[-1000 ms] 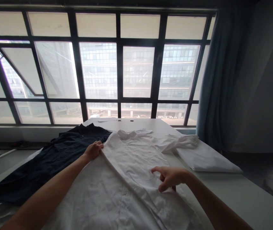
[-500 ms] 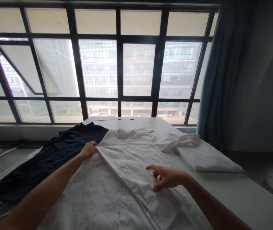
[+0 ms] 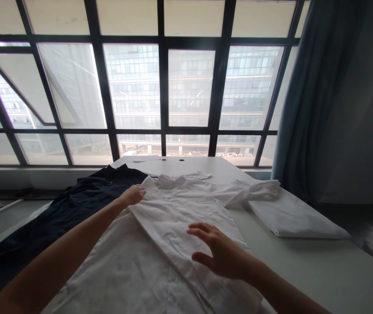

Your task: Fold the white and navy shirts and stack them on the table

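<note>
Near windows (image 3: pixel 191 87), a table (image 3: pixel 317 261) bears a white shirt (image 3: pixel 176 209)

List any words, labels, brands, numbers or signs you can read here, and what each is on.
None can be read: no lettering shows on the white button-up shirt, navy shirt or folded white cloth. Any signs on the building outside would be too small and hazy to read.

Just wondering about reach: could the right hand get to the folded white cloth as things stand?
Probably yes: the right hand shows nothing in its grasp, and nothing tall stands between it and the folded white cloth. A sleeve of the white shirt seems to cover its far corner, though.
</note>
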Demonstrator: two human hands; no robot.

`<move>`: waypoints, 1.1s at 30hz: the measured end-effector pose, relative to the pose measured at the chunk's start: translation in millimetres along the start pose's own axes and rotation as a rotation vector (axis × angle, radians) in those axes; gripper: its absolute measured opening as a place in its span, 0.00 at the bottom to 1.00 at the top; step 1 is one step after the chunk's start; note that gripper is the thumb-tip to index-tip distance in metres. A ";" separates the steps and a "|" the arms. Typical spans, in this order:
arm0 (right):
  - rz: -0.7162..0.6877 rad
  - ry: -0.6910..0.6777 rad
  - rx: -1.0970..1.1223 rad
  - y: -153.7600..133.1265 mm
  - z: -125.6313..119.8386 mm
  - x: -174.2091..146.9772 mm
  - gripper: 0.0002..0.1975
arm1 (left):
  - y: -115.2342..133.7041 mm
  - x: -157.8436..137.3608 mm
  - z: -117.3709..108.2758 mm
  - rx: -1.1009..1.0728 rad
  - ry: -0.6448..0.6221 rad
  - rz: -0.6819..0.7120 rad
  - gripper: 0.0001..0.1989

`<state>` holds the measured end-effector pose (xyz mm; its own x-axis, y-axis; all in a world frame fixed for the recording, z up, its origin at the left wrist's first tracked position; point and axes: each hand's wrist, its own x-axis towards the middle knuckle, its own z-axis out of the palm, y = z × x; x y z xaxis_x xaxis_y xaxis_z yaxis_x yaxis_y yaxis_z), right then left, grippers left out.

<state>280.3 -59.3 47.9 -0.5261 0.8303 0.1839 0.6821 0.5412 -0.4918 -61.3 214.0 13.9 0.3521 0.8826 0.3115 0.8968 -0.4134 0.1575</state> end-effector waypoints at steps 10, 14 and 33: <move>-0.432 -0.114 -0.270 35.1 69.6 15.0 0.25 | -0.3 50.6 52.6 0.171 -0.231 -0.064 0.33; -0.539 0.013 -0.424 56.5 87.4 19.2 0.23 | -15.4 69.6 57.5 0.162 -0.240 -0.090 0.35; -0.251 -0.308 0.030 -10.8 30.0 1.3 0.42 | 25.1 -64.2 30.4 0.077 -0.232 0.146 0.33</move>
<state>257.1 -68.0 27.9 -0.8054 0.5913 0.0398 0.5003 0.7143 -0.4894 -53.2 153.8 -30.7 0.5228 0.8464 0.1016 0.8468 -0.5294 0.0519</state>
